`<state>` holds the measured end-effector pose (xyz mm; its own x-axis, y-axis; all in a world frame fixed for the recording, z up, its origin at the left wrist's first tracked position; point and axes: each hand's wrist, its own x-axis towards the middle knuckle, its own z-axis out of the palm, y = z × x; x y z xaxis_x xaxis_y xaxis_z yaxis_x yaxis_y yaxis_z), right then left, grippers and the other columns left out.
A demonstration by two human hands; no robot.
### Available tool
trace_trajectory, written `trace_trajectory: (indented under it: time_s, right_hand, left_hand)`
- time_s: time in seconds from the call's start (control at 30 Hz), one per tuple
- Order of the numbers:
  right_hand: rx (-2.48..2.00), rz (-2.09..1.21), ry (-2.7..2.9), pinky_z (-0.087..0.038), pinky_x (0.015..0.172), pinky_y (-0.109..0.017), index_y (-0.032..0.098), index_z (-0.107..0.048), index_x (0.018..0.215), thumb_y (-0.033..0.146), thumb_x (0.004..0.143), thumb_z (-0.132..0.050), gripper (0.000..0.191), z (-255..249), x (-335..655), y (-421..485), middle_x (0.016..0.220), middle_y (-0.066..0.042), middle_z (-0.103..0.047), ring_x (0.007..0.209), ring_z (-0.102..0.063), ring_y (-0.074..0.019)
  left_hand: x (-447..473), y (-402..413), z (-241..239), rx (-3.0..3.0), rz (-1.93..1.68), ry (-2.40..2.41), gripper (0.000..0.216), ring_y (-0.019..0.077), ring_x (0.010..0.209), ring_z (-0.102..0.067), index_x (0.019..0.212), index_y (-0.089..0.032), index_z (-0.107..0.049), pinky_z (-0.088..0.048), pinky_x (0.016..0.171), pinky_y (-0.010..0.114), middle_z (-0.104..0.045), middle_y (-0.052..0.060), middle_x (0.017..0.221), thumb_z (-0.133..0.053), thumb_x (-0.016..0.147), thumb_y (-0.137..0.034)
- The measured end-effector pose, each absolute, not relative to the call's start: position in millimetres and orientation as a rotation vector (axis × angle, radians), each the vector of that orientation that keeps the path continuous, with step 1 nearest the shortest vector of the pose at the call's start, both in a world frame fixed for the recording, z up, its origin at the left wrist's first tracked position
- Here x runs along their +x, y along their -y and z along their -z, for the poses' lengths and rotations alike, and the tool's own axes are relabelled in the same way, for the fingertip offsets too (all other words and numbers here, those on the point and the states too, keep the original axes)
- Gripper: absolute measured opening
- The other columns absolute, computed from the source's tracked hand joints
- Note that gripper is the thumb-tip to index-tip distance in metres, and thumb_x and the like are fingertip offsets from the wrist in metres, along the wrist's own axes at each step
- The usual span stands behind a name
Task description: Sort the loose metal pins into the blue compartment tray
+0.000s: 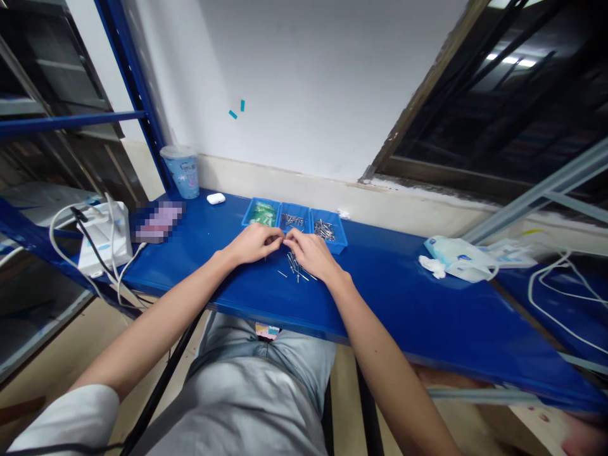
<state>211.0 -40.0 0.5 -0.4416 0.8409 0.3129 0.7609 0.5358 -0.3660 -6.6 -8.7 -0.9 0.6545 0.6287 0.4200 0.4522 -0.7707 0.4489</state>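
Note:
My left hand (259,242) and my right hand (310,251) meet just in front of the blue bins, fingertips pinched close together. Whatever they hold between them is too small and hidden to name. Below my right hand lies a loose pile of thin metal pins (297,268), which look like rivets, on the blue table (380,285). Behind the hands stand three joined blue bins: the left bin (245,218) has small green-and-clear pieces, the middle bin (309,218) holds metal pieces, and the right bin (342,234) holds more metal pins.
A lidded blue cup (183,174), a white earphone case (216,198) and a blurred-out pink item (161,221) sit at the left, near a white power strip (104,237) with cables. A tissue pack (460,258) and crumpled tissue (432,266) lie at the right. The wall (304,95) rises behind.

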Motion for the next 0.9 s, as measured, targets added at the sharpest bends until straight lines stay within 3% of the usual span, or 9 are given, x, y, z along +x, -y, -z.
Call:
trace_trajectory:
  time_s: [0.4,0.5,0.63,0.8,0.9]
  right_hand:
    - [-1.302,-0.243,2.323,-0.040,0.075,-0.028,0.024,-0.060,0.112,0.030,0.108,-0.052,0.011,-0.8,211.4,40.0,0.085,-0.002,-0.073,0.080,-0.068,-0.0216]
    - [-1.330,-0.239,2.340,-0.038,0.072,-0.028,0.024,-0.062,0.106,0.031,0.111,-0.045,0.019,-1.1,211.2,40.3,0.082,-0.002,-0.072,0.075,-0.066,-0.0208]
    - [-1.300,-0.240,2.309,-0.039,0.073,-0.028,0.024,-0.061,0.112,0.034,0.109,-0.052,0.014,-0.1,211.6,39.8,0.086,-0.002,-0.074,0.080,-0.068,-0.0215]
    - [-1.337,-0.198,2.346,-0.036,0.071,-0.028,0.023,-0.063,0.100,0.034,0.111,-0.046,0.023,0.0,211.7,40.1,0.085,-0.004,-0.074,0.079,-0.067,-0.0217]
    - [-1.321,-0.218,2.321,-0.037,0.072,-0.028,0.024,-0.063,0.110,0.034,0.110,-0.051,0.016,-0.4,211.7,40.7,0.087,-0.003,-0.075,0.082,-0.068,-0.0219]
  left_hand:
    - [-7.0,9.4,-1.1,2.592,-0.814,-0.842,0.033,0.0131,0.061,-0.054,0.094,-0.016,-0.073,-0.040,0.066,0.027,-0.066,0.001,0.069,-0.047,0.103,-0.033]
    - [-6.9,9.5,-1.1,2.592,-0.804,-0.844,0.034,0.0134,0.060,-0.054,0.089,-0.016,-0.072,-0.039,0.065,0.027,-0.066,0.002,0.069,-0.047,0.104,-0.033]
    - [-7.1,8.9,-0.1,2.580,-0.812,-0.846,0.032,0.0139,0.063,-0.057,0.099,-0.016,-0.075,-0.039,0.066,0.027,-0.069,0.002,0.072,-0.048,0.104,-0.034]
    - [-7.3,8.8,0.2,2.581,-0.801,-0.855,0.035,0.0141,0.063,-0.058,0.096,-0.015,-0.076,-0.039,0.066,0.026,-0.069,0.003,0.071,-0.048,0.105,-0.035]
    - [-7.5,8.6,0.1,2.566,-0.822,-0.862,0.033,0.0144,0.064,-0.059,0.104,-0.015,-0.077,-0.039,0.066,0.026,-0.070,0.002,0.071,-0.050,0.104,-0.035]
